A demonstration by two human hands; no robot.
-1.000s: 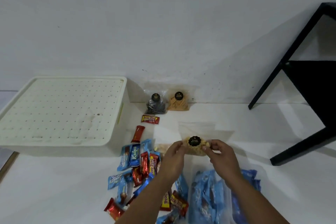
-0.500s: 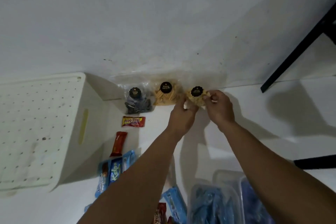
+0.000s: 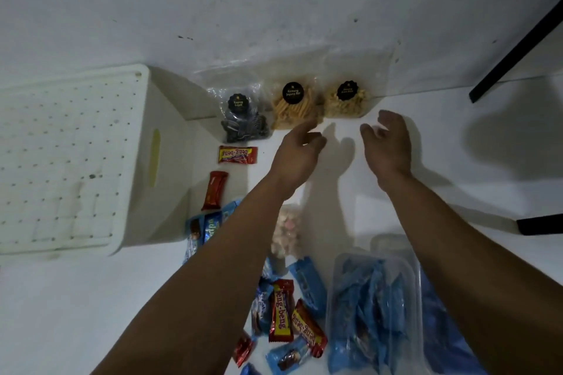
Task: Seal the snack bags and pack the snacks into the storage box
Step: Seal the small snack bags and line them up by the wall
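The third snack bag (image 3: 345, 100), the pale crumbly one, now leans against the wall with nothing holding it; half a second ago both hands were pinching it there. It stands just past the fingertips of both hands, between them and the wall. The left hand (image 3: 297, 150) and the right hand (image 3: 387, 143) are both off it, each grip loose and slack with fingers lightly bent, holding nothing. My reading is that this bag is sealed and set aside, so the next move is probably a further bag or the start of the packing.

Counted: three bags stand in a row against the wall. The dark snack bag (image 3: 242, 120) is furthest to the left of the left grip, the bag of yellow sticks (image 3: 292, 106) sits just beyond its fingertips, and the pale one is beyond the right grip. Each has one round black label. A fourth bag, holding pinkish pieces (image 3: 286, 234), lies on the surface under the left forearm, partly hidden; whether it is sealed I cannot tell.

There is one white storage box (image 3: 158, 167) with its dotted lid on, well to the left of the left grip. One clear tub (image 3: 371, 310) of blue packets sits beneath the right forearm. Red wrapped bars: one lying flat (image 3: 237, 155) and one darker (image 3: 214, 190) to the left of the left wrist, with more red and blue ones near the elbows, too overlapped to count surely.
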